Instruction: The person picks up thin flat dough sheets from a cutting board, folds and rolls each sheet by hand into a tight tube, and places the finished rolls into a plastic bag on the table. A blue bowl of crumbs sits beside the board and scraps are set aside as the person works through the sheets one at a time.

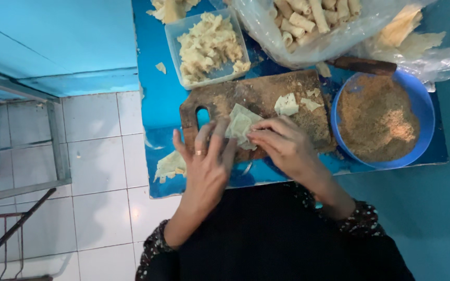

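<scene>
My left hand (207, 159), with a ring on one finger, and my right hand (284, 144) both pinch a pale folded dough wrapper (240, 124) on a worn wooden cutting board (261, 93). The left fingers press its left edge, and the right fingertips hold its lower right corner. Small dough scraps (287, 104) lie on the board just beyond the right hand.
A blue bowl of brown crumbs (378, 119) sits at the right. A clear tub of shredded filling (207, 47) and a plastic bag of rolled pieces (308, 21) lie beyond the board. A brown knife handle (365, 65) rests by the bowl. The blue table (157, 93) ends over white floor tiles (100, 156).
</scene>
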`<state>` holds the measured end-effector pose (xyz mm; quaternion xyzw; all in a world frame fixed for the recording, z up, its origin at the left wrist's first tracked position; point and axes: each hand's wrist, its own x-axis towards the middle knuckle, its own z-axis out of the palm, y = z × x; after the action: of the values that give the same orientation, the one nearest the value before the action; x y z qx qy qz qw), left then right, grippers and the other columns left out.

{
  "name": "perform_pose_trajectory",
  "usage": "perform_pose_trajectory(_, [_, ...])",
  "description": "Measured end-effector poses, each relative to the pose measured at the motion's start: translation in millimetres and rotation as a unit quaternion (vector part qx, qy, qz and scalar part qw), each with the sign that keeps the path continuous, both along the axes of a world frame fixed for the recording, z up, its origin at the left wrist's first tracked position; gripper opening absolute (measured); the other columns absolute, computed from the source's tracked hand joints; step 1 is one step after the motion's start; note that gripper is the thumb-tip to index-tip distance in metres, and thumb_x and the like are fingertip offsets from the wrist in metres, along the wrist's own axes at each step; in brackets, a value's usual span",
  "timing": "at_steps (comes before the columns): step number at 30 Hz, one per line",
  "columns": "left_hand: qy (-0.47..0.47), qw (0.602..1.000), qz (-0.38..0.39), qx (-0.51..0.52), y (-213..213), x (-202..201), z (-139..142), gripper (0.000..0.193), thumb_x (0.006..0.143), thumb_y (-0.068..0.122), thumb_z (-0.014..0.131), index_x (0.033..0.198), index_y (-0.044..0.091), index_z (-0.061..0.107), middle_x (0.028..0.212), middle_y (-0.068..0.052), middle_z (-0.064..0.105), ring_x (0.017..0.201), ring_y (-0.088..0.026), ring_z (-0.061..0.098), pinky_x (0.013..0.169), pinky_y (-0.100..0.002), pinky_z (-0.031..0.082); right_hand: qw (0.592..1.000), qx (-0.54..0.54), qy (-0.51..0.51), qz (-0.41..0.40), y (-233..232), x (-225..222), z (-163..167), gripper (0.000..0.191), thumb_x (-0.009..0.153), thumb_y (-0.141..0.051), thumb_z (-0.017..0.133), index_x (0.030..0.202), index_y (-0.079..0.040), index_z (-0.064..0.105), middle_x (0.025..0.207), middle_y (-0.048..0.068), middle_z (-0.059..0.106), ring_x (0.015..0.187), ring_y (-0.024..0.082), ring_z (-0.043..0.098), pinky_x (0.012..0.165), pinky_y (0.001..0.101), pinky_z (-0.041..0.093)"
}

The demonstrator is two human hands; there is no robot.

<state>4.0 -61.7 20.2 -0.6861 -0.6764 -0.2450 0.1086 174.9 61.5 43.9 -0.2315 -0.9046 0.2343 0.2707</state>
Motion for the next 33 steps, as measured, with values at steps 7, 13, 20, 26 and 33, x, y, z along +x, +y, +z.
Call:
perform_pose_trajectory(7, [-0.161,0.987,-0.021,0.009,22.6,-10.7,-6.1,0.013,0.090,0.015,0.072,0.100,0.008,0.071,0.140,-0.013,0.053,0.134,-0.036,0.046,0.117,-0.072,0.018,0.997,0.045,-0.019,0.064,10.2,-0.4,3.2,0.030,0.083,-0.022,0.081,0.106,-0.004,0.075,0.108,0.009,0.065,0.100,0.028,0.063,0.083,0.0408,0.053])
perform_pose_trajectory(13, [-0.184,0.983,0.018,-0.007,31.6,-7.3,-1.6,0.015,0.088,0.015,0.075,0.100,0.007,0.071,0.132,-0.017,0.051,0.129,-0.039,0.043,0.113,-0.072,0.017,0.997,-0.043,-0.062,0.012,33.3,-13.6,0.8,0.016,0.083,-0.019,0.084,0.091,-0.008,0.076,0.096,0.009,0.060,0.092,0.028,0.060,0.077,0.0414,0.048])
perform_pose_trajectory(20, [-0.212,0.977,0.005,0.003,36.3,-10.6,3.7,0.013,0.083,0.015,0.076,0.093,0.009,0.070,0.133,-0.016,0.053,0.128,-0.040,0.045,0.113,-0.071,0.019,0.994,-0.108,-0.028,-0.007,31.8,-17.2,-7.5,0.016,0.082,-0.017,0.081,0.093,-0.009,0.074,0.099,0.007,0.061,0.091,0.024,0.064,0.076,0.0383,0.050])
perform_pose_trajectory(26, [-0.096,0.995,-0.021,0.002,36.0,-14.8,3.0,0.012,0.084,0.012,0.074,0.094,0.007,0.069,0.138,-0.016,0.054,0.131,-0.038,0.046,0.116,-0.072,0.017,0.997,0.071,-0.035,0.015,17.2,-9.1,-2.4,0.015,0.084,-0.018,0.081,0.095,-0.009,0.076,0.099,0.003,0.065,0.096,0.024,0.062,0.083,0.0431,0.044])
perform_pose_trajectory(33, [-0.209,0.978,-0.016,0.014,42.1,-11.9,-0.2,0.014,0.087,0.009,0.073,0.101,0.007,0.072,0.137,-0.016,0.053,0.128,-0.038,0.046,0.117,-0.067,0.020,0.996,-0.012,-0.085,-0.017,29.9,-19.9,3.4,0.009,0.084,-0.018,0.078,0.090,-0.012,0.077,0.097,0.000,0.069,0.096,0.024,0.060,0.080,0.0401,0.039])
